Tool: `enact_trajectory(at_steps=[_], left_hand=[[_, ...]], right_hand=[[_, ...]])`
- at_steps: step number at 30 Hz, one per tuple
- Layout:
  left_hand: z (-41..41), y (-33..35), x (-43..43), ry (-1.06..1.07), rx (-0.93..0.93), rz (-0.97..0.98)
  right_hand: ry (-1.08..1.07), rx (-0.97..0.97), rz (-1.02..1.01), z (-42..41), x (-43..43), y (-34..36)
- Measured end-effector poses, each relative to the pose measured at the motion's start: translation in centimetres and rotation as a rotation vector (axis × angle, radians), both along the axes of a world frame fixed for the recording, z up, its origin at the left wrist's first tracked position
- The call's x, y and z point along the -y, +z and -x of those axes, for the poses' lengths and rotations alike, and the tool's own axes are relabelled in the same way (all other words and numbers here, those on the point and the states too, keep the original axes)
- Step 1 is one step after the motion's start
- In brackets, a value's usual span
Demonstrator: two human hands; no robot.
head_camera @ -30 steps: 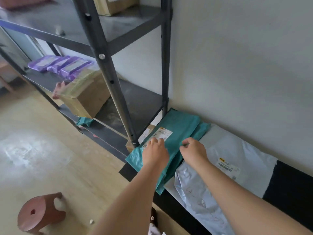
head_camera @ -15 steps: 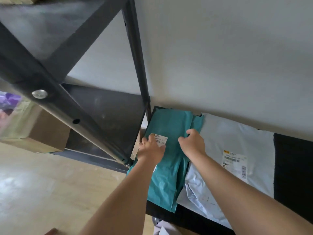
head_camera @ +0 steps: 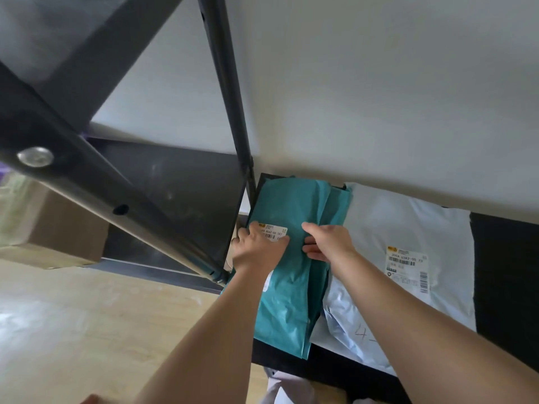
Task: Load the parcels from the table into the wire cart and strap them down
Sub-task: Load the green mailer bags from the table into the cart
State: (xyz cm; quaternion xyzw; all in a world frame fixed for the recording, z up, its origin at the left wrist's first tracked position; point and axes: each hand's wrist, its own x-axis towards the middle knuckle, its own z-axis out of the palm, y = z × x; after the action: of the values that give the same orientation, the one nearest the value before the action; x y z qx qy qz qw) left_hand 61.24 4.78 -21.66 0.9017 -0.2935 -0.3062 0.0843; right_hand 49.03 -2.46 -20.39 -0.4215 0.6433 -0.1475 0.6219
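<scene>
Item 1. Top teal parcel [head_camera: 287, 205]: flat plastic mailer on a pile of lower teal parcels [head_camera: 337, 204]. It lies at the left end of the black bench [head_camera: 507, 272], its far end at the wall [head_camera: 379, 83], just beside the shelf post [head_camera: 233, 126]. A white shipping label [head_camera: 274, 231] sits near its left edge.

Item 2. Left grip [head_camera: 258, 249]: on the left edge of the top teal parcel, fingers curled over the label area, holding that edge.

Item 3. Right grip [head_camera: 328, 243]: on the right side of the same parcel, thumb laid on top, fingers tucked under a fold, pinching the plastic. The two grips sit near each other and do not touch.

Item 4. White parcel [head_camera: 408, 225]: flat on the bench to the right of the teal pile, partly beneath it, bearing a barcode label [head_camera: 407, 265].

Item 5. Crumpled white parcel [head_camera: 347, 313]: nearer the bench's front edge, with faint handwriting, overlapped by the teal pile.

Item 6. Dark metal shelving [head_camera: 163, 199] to the left, with a cardboard box [head_camera: 49, 225] on a shelf. Pale wood floor [head_camera: 87, 330] below.
</scene>
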Motion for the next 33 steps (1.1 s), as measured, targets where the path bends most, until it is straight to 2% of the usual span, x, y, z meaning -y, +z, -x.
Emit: enact_trajectory(at_steps=[4,6,16,21,23,29,33], left_hand=[[0.2,-0.1,-0.3,0.0,-0.01,0.002],[0.2,-0.1,-0.5,0.0,-0.008,0.01],[0.7,0.4,-0.5,0.147,-0.045,0.187],[2.4,2.0,0.8,0.133,0.065,0.326],[3.6,2.7,1.3,0.115,0.103,0.346],[9.7,4.2,3.2,0.088,0.052,0.41],[14.8,4.8,3.7,0.056,0.025,0.435]], right_hand=[[0.183,-0.112,0.067,-0.7,-1.0,-0.3],[0.187,-0.116,0.081,-1.0,-1.1,-0.4],[-0.02,-0.04,0.017,0.7,-0.1,1.0],[-0.153,0.02,-0.005,3.1,0.5,2.5],[-0.183,0.03,0.027,4.8,0.6,3.1],[-0.268,0.096,0.141,12.3,0.1,5.2],[-0.312,0.109,0.136,18.2,-1.0,6.2]])
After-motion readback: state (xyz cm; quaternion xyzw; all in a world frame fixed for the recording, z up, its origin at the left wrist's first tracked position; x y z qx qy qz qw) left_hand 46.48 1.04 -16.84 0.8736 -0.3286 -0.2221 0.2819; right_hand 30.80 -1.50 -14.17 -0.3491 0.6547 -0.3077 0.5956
